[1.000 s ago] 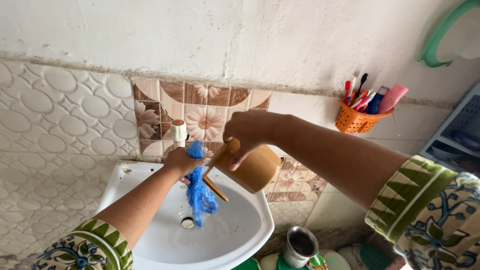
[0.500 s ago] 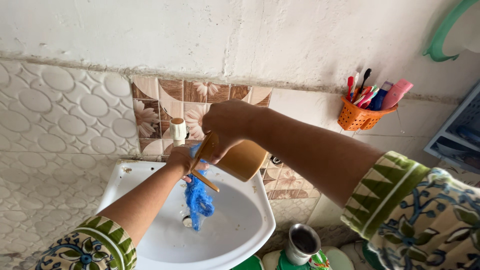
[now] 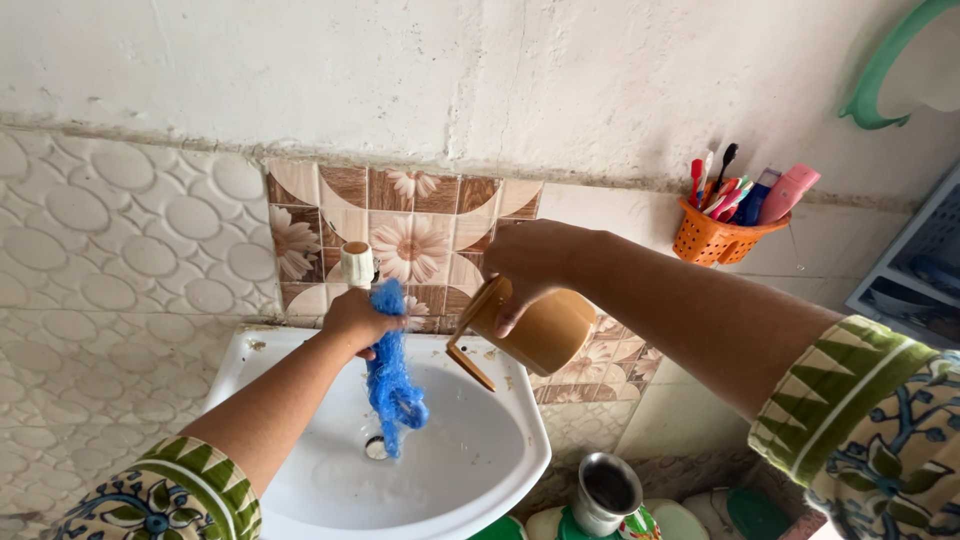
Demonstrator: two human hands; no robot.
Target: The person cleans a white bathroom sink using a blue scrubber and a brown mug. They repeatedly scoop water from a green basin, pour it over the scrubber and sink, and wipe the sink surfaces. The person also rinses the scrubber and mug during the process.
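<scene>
Blue mesh scrubber (image 3: 392, 372) hangs at centre frame over the white sink (image 3: 480, 470), its long axis running straight down from the left hand (image 3: 357, 318) toward the drain (image 3: 375, 449). The left hand is closed tight around the scrubber's upper end, with a small tuft showing above the fist and the bunched lower end dangling just above the drain; whether it touches the basin is hard to tell from this angle. Just right of it, the right hand (image 3: 530, 268) grips a tan plastic mug (image 3: 530, 332) by its rim, fingers curled over the edge, thumb hidden. The mug is tipped with its mouth toward the lower left, facing the scrubber, and its handle juts down over the bowl; mug and scrubber stand apart, the mug slightly higher. A cream tap (image 3: 357, 264) stands just behind the left hand against the flowered brown tiles (image 3: 415, 242). Farther out, an orange basket of toothbrushes (image 3: 722, 232) hangs on the wall at upper right, and a steel cup (image 3: 605, 492) sits at the bottom right, below the sink.
</scene>
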